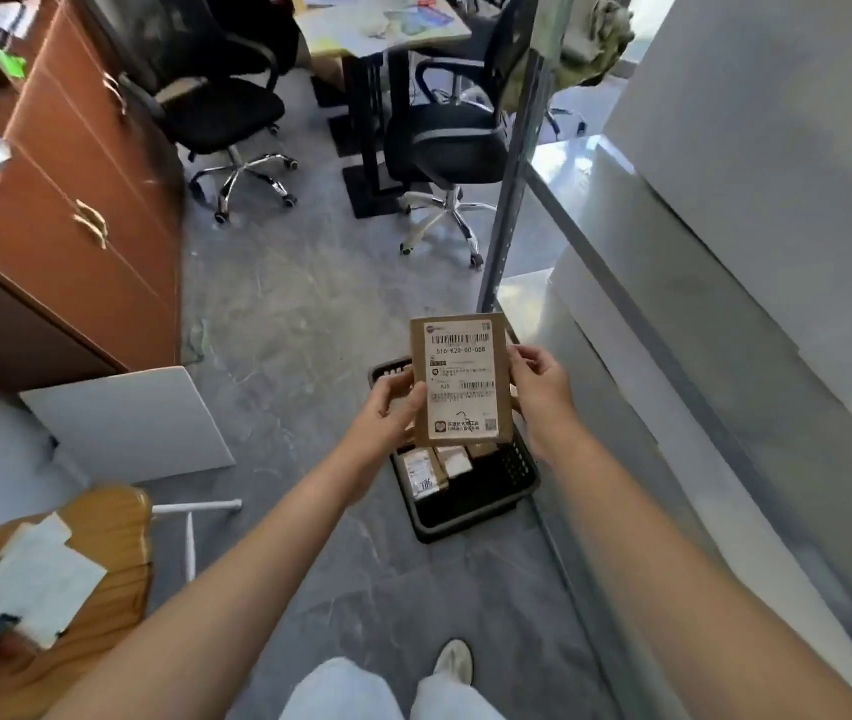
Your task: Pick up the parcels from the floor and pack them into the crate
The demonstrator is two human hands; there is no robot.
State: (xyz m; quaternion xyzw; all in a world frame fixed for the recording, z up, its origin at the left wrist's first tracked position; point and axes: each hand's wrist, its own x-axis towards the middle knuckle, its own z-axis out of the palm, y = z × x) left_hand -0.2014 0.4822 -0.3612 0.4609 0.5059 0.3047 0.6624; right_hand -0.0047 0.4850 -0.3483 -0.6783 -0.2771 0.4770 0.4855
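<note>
Brown cardboard with the printed label facing up: the parcel (460,379) is in the air above the far end of the black crate (470,522), which sits on the grey floor (309,314). The left hand (390,410) grips the parcel's left edge, thumb on the front face and the other fingers tucked behind. The right hand (538,384) pinches the opposite edge, its fingers curled round it.

Holding it by two opposite edges keeps the flat box square and the label readable. I judge this is either a label check or a way to line the box up with the crate before lowering it. Several packed parcels (426,472) lie side by side inside the crate, just below the held one. The crate's near end shows bare black bottom, so that looks like the free space.

Both forearms reach forward and down, nearly straight, and converge over the crate. One shoe (455,662) stands on the near side of the crate, well apart from it.
</note>
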